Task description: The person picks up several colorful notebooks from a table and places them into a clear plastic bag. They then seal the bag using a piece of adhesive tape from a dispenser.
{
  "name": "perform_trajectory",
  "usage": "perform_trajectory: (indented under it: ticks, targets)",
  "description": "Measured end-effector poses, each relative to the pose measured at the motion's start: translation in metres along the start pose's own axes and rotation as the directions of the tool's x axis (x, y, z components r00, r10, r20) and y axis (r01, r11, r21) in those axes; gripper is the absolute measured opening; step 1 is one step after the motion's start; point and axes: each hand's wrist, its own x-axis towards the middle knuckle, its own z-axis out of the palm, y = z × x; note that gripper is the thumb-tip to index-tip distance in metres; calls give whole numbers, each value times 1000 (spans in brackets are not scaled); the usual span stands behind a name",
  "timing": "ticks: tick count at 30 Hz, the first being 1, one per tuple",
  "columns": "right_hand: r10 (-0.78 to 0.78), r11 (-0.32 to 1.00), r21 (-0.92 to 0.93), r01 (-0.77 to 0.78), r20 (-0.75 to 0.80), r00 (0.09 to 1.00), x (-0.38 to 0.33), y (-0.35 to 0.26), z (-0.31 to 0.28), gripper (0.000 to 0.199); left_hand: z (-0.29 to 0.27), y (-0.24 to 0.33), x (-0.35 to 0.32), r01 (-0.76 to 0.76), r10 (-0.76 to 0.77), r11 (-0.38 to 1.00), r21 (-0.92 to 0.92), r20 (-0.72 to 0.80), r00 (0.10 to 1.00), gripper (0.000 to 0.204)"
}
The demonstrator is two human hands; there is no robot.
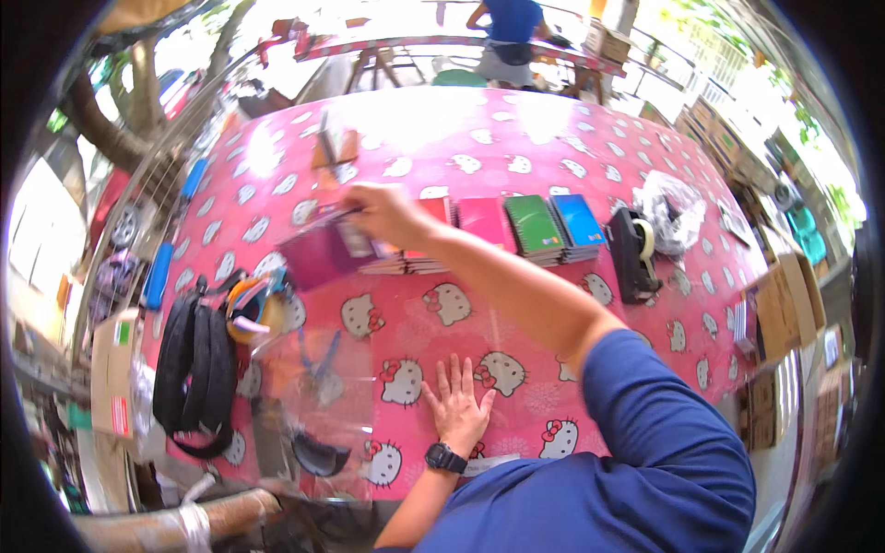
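My right hand [383, 214] reaches across to the left, its fingers closed on the top edge of a purple spiral notebook [318, 256]. The notebook is tilted and a little blurred, left of a row of notebook stacks. In that row are red [435, 212], pink [483, 221], green [532, 223] and blue [577, 219] notebooks; my forearm hides part of the row. Fingers spread, my left hand [458, 401] lies flat on the pink cartoon-cat tablecloth [419, 332], with a black watch [445, 458] on its wrist.
A black tape dispenser [632, 258] and a crumpled clear plastic bag [671, 217] are right of the stacks. At left sit a black bag [195, 369], tape rolls [253, 311] and a clear plastic sheet [346, 405]. Cardboard boxes [785, 304] flank the table. A person [512, 32] stands beyond.
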Motion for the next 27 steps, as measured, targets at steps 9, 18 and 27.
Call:
perform_trajectory:
  ticks: [9, 18, 27]
  targets:
    - [413, 903, -290, -316, 789, 454, -154, -35, -125, 25, -84, -6, 42, 80, 146, 397, -915, 149, 978, 62]
    - [191, 699, -697, 160, 397, 898, -61, 53, -23, 39, 11, 5, 35, 197, 70, 367, -909, 238, 969, 29]
    - [183, 342, -883, 322, 398, 899, -16, 109, 44, 43, -2, 7, 37, 261, 38, 320, -911, 287, 957, 37]
